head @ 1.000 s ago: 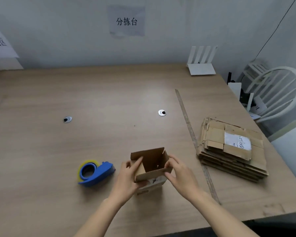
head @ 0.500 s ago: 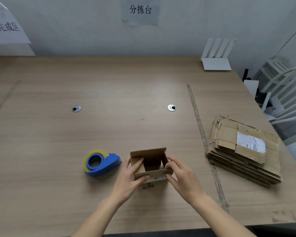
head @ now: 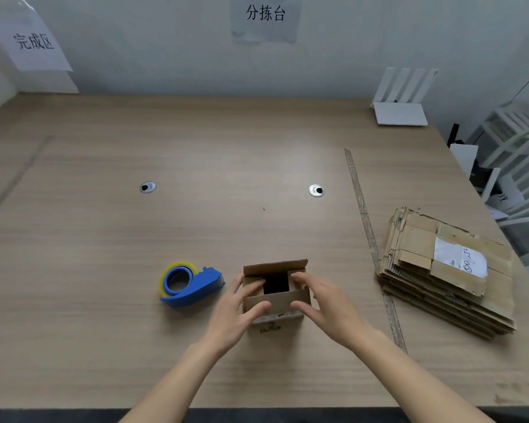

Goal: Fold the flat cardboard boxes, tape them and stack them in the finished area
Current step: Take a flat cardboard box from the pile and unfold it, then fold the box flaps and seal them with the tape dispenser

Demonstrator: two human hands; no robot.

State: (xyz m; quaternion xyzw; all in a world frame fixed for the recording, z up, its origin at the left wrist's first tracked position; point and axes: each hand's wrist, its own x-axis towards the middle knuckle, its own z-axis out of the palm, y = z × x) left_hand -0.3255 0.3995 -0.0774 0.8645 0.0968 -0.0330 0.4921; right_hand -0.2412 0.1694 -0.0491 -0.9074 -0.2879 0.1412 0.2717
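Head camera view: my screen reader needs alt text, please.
Both hands, left hand and right hand, fold flaps on a small cardboard box on a wooden table. A blue tape dispenser lies left; a flat cardboard stack lies right.

The counter point(head: 104, 254) is pale tan with a fine wood grain running across it. The small box point(head: 277, 297) is plain brown cardboard with a dark inside and a bit of dark print low on its front. The tape dispenser point(head: 193, 285) is bright blue, and its roll is yellow at the rim. The stack of flat boxes point(head: 446, 276) is the same brown, with a white label bearing black writing. The wall signs point(head: 264, 16) are white with black characters.
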